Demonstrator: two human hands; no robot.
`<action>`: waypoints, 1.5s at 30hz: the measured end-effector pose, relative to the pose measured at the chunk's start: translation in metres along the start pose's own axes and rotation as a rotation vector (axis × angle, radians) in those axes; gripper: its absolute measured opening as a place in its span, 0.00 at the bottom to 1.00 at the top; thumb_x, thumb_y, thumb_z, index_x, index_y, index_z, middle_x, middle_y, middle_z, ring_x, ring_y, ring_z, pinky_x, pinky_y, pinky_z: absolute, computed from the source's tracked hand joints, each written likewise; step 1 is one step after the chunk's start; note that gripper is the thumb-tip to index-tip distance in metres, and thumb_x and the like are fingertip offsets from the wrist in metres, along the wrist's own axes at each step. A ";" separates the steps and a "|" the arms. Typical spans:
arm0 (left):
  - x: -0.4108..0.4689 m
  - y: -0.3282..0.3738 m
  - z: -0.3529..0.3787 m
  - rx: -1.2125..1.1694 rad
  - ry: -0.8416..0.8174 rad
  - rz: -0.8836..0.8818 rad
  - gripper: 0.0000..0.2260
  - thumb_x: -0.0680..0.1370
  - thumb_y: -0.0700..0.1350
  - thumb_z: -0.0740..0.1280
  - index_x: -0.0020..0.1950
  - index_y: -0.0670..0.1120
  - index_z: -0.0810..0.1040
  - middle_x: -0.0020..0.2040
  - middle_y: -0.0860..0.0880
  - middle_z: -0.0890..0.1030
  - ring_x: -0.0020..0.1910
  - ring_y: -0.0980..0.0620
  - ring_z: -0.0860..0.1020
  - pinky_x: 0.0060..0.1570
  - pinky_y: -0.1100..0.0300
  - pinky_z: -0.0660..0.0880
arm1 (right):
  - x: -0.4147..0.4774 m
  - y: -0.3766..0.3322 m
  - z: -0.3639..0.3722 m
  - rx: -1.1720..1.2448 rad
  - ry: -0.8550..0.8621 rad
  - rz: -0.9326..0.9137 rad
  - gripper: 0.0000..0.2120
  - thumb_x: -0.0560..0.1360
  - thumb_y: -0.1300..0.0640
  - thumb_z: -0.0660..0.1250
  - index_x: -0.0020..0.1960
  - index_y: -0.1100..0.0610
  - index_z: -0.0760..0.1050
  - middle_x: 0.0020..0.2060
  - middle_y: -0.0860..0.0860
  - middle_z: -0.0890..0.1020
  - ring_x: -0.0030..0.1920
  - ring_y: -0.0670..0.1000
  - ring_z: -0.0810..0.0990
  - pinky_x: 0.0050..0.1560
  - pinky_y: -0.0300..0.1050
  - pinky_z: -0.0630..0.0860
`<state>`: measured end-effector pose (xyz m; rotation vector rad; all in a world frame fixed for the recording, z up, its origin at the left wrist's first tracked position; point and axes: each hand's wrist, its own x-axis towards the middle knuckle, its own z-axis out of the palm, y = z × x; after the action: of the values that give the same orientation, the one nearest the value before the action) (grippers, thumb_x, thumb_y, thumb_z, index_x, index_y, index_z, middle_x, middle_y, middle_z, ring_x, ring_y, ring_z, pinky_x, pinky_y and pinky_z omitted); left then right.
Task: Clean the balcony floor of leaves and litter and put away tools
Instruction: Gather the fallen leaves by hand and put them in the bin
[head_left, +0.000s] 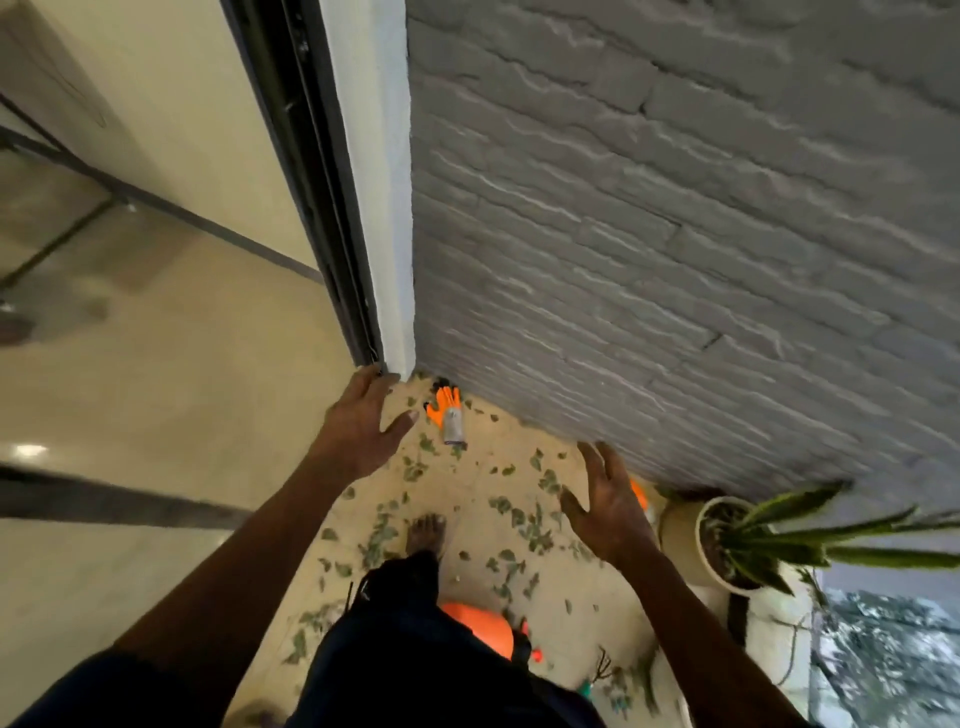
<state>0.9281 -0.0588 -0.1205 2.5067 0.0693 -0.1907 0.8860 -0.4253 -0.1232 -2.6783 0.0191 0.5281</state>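
Two bare hands are held out above the balcony floor (470, 488), and nothing is gripped by either. The left hand (358, 428) is seen in line with the foot of the door frame (363, 208), its fingers (370, 382) straight and spread apart. The right hand (610, 501) is raised near the base of the grey brick wall (675, 260), its fingers (592, 457) likewise spread.

Green leaves (540, 525), too many to be counted, are scattered over the floor between and below the hands. One orange glove (442, 401) lies in the corner where wall and frame meet, and one small grey can (454, 425) lies touching it. One bare foot (426, 535) is planted among the leaves.

One potted plant (702, 525) with long pointed blades is set at the right, near the wall. One large rounded orange object (478, 623) is partly hidden by dark clothing at the bottom; what it is cannot be told. A second orange item (640, 496) is glimpsed behind the right hand, mostly covered.
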 end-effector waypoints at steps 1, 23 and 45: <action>0.012 -0.002 -0.001 -0.005 -0.008 -0.004 0.28 0.80 0.56 0.71 0.76 0.46 0.71 0.77 0.45 0.66 0.73 0.42 0.72 0.65 0.45 0.74 | 0.015 -0.005 -0.005 -0.009 -0.009 -0.010 0.37 0.81 0.45 0.67 0.83 0.53 0.55 0.83 0.57 0.53 0.82 0.59 0.54 0.79 0.54 0.61; -0.005 0.074 0.068 -0.102 0.227 -0.677 0.28 0.82 0.59 0.66 0.75 0.43 0.72 0.76 0.39 0.70 0.71 0.39 0.73 0.68 0.47 0.71 | 0.230 0.012 -0.042 -0.135 -0.586 -0.385 0.29 0.84 0.51 0.65 0.82 0.52 0.60 0.80 0.54 0.58 0.78 0.58 0.62 0.73 0.55 0.67; -0.206 0.198 0.326 -0.750 0.312 -1.387 0.19 0.83 0.53 0.68 0.72 0.49 0.75 0.62 0.47 0.84 0.60 0.46 0.83 0.58 0.53 0.78 | 0.161 0.071 0.065 -0.738 -0.988 -0.700 0.28 0.82 0.47 0.64 0.80 0.53 0.63 0.76 0.54 0.65 0.76 0.57 0.66 0.74 0.54 0.68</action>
<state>0.7035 -0.4119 -0.2341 1.3355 1.6427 -0.2441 1.0058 -0.4541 -0.2650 -2.4109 -1.5530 1.7414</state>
